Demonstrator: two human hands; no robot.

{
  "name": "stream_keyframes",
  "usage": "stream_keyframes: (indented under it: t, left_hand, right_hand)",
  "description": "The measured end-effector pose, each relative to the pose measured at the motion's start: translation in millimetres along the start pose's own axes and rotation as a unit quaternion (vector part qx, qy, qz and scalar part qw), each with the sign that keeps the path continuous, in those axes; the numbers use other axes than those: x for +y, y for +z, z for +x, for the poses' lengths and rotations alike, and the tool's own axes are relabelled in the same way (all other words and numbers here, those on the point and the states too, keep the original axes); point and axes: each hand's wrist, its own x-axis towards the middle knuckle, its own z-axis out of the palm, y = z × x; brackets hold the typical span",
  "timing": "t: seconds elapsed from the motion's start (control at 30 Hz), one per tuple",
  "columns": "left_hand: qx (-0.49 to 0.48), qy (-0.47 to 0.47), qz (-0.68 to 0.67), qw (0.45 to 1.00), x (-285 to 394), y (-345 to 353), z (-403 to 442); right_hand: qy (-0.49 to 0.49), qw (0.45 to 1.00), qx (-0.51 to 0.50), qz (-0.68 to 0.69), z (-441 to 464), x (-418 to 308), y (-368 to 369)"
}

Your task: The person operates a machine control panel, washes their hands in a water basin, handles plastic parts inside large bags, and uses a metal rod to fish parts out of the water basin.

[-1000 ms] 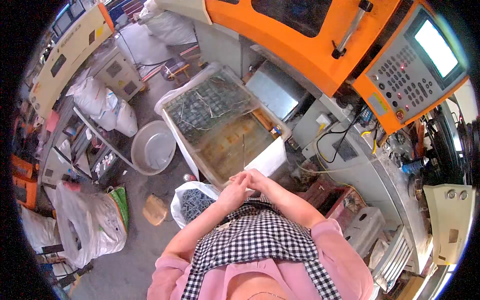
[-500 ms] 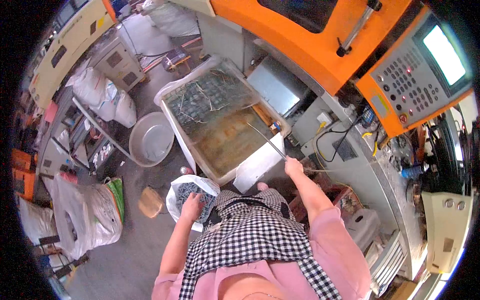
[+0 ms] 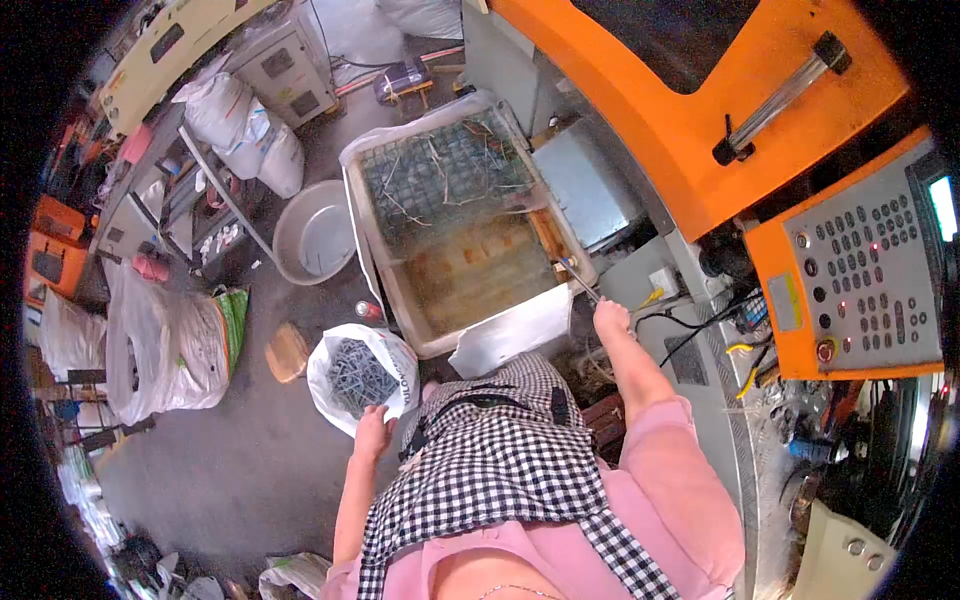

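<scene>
My right hand (image 3: 611,318) is closed around a thin metal rod (image 3: 583,281), whose far end points at the right rim of a water-filled tub (image 3: 408,318). Dark grid-like pieces and pale thin sprigs show in the tub's far half; brownish water covers the near half. My left hand (image 3: 374,432) is at the near rim of a white bag (image 3: 325,398), its thumb and fingers apart with nothing visible in them. Many grey thin plastic pieces (image 3: 358,376) fill the bag. A white sheet (image 3: 515,332) lies over the tub's near right corner.
A grey round basin (image 3: 318,235) stands left of the tub. A small wooden stool (image 3: 287,352) and a can (image 3: 368,311) are near the bag. Plastic sacks (image 3: 180,350) stand further left. An orange machine (image 3: 690,150) with a control panel (image 3: 850,270) borders the right.
My left hand has moved from over the grey pieces to the bag's near rim. My right hand has drawn the rod from over the water towards the tub's right edge. The view has shifted.
</scene>
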Motion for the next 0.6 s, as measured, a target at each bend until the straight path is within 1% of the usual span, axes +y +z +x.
stream_keyframes:
  t: [0.13,0.27,0.33,0.4,0.43,0.5,0.57,0.6]
  left_hand:
    - [-0.011,0.006,-0.004,1.0,35.7,6.2,1.9]
    - [-0.007,-0.003,-0.012,1.0,48.9,6.3,7.6]
    - [0.014,-0.013,0.002,1.0,51.0,4.0,10.3]
    - [0.025,-0.006,0.005,1.0,50.8,3.4,10.8]
    - [0.035,0.002,0.007,0.999,50.1,3.3,12.6]
    - [0.02,-0.001,0.03,0.999,46.1,7.1,15.7]
    - [0.035,0.007,0.027,0.999,46.5,10.0,12.9]
    - [0.024,0.0,0.019,1.0,49.9,8.9,11.0]
  right_hand:
    - [-0.037,0.999,-0.004,-0.034,15.4,26.8,-8.8]
    - [-0.061,0.996,-0.013,-0.062,15.2,46.6,-17.8]
    - [-0.075,0.995,-0.011,-0.066,11.7,52.2,-25.7]
    - [-0.014,0.996,-0.074,-0.047,7.5,52.3,-34.8]
    - [-0.017,0.996,-0.07,-0.044,8.4,54.9,-31.3]
    - [-0.01,0.998,-0.061,-0.009,9.1,64.5,-21.7]
    - [-0.04,0.999,-0.027,0.021,-1.7,75.3,-23.0]
    - [-0.027,0.998,-0.033,0.042,-4.3,81.6,-20.6]
